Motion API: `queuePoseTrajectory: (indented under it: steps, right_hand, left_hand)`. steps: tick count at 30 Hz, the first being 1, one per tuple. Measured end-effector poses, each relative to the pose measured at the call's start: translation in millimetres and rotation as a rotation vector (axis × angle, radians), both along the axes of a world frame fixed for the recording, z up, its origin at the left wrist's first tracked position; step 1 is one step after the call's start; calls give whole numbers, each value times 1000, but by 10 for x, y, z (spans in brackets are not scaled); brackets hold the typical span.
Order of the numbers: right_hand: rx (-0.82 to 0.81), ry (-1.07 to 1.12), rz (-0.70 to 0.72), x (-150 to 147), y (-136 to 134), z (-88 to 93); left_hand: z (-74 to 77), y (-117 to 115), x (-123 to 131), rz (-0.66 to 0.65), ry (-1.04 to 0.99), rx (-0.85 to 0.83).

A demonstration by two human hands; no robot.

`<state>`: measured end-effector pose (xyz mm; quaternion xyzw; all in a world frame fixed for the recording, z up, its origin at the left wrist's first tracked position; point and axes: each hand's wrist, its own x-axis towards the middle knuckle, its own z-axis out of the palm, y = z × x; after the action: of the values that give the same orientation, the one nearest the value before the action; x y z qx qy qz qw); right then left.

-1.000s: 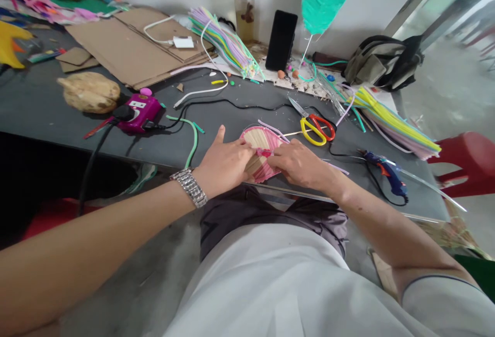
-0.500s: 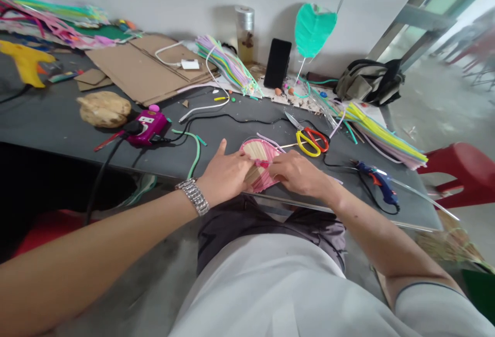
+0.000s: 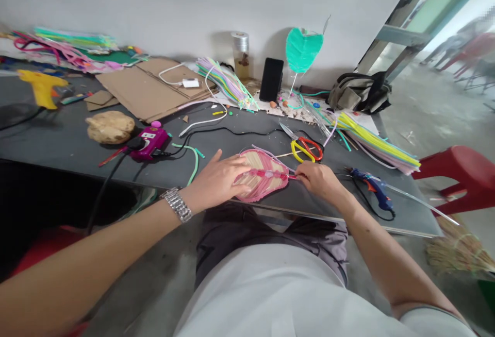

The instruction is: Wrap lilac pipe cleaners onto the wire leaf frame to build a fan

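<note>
Leaf: the pink and straw-coloured leaf (image 3: 257, 185) lay flat on the worktop (image 3: 240, 141), close to the front edge, a little right of the middle, its long axis running roughly level with that edge.
Left hand: my left hand (image 3: 216, 181) was spread wide over the leaf's left end, fingers laid on its surface and thumb apart, gripping nothing.
Right hand: my right hand (image 3: 317, 181) was nearly closed, fingertips pinching the thin pink stem (image 3: 293, 177) at the leaf's right end.
Wrist: a metal-banded watch (image 3: 177, 204) sat on my left arm.
Lilac strip: a fuzzy lilac strip (image 3: 266, 152) ran just beside the leaf's far rim.
Scissors: the scissors (image 3: 297, 149), one handle loop yellow and one red, lay beyond my right hand, blades slightly parted and pointing towards the back edge.
Glue guns: the blue one (image 3: 374, 188) rested near the front right corner; the yellow one (image 3: 44, 88) was over at the left end.
Power: a magenta socket block (image 3: 150, 141) stood left of my left hand, near the front edge, beside a lumpy tan object (image 3: 110, 127).
Back edge: a dark phone (image 3: 271, 79) leaned upright there, between a bottle (image 3: 241, 57) and a green leaf (image 3: 304, 50) on a stalk.
Right edge: a yellow and pink bundle (image 3: 377, 144) slanted out to it.
</note>
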<state>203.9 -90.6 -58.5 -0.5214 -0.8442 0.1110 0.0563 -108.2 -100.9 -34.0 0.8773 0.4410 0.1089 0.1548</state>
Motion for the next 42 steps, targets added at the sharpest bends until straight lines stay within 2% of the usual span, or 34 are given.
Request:
queuePoseTrajectory:
  steps: [3,8,10,11,13,16,18,19,21,24,27,29,32,34,36,38,42]
  right_hand:
    - [41,116,44,22,19,-27]
    - [149,434,34,25,8,-26]
    - [171,552,-17,-14,-8,-21]
    - [172,611,-49,-43,-19,-20]
    - [152,737,-120,-116,-53,-21]
    - [71,926,-224,-254,-141,-38]
    - [-14,1022,-271,-356,-220,-61]
    - [-59,1062,-285,-408,-261,-76]
    - [-144,1127,-289,-505,-337,-108]
    - [-252,1171,-261,-603,-403,-132]
    - [-347,1091,-209,-579,-382,-88]
    - [-263,905,-161,-490,-321,-24]
    - [14,363,-141,-332,-201,75]
    - [50,-22,-159,-274,-134,106]
    - [44,-268,-157,-268,-86,91]
    - [71,-368,-106,-292,-54,42]
    - [141,-373,45,-311,-7,-20]
  left_hand:
    - [117,42,-49,86,-240,69]
    - [517,-20,-48,377,-696,293]
    - [603,-109,37,456,-852,264]
    - [597,-155,102,473,-932,212]
    - [480,-230,274,484,-1068,40]
    - [157,-263,586,508,-1202,-295]
    - [-33,-245,778,567,-1363,-442]
    - [-98,-234,858,556,-1418,-521]
    - [-169,-217,975,506,-1463,-600]
    - [-194,-213,1029,498,-1415,-558]
    - [-207,-206,934,550,-1348,-464]
    - [-211,-188,802,594,-1343,-427]
    - [-185,-155,565,662,-1380,-368]
    - [-154,-138,429,679,-1422,-335]
    - [-126,-123,336,677,-1459,-329]
    - [-107,-107,280,673,-1488,-321]
    - [-54,-93,212,687,-1528,-281]
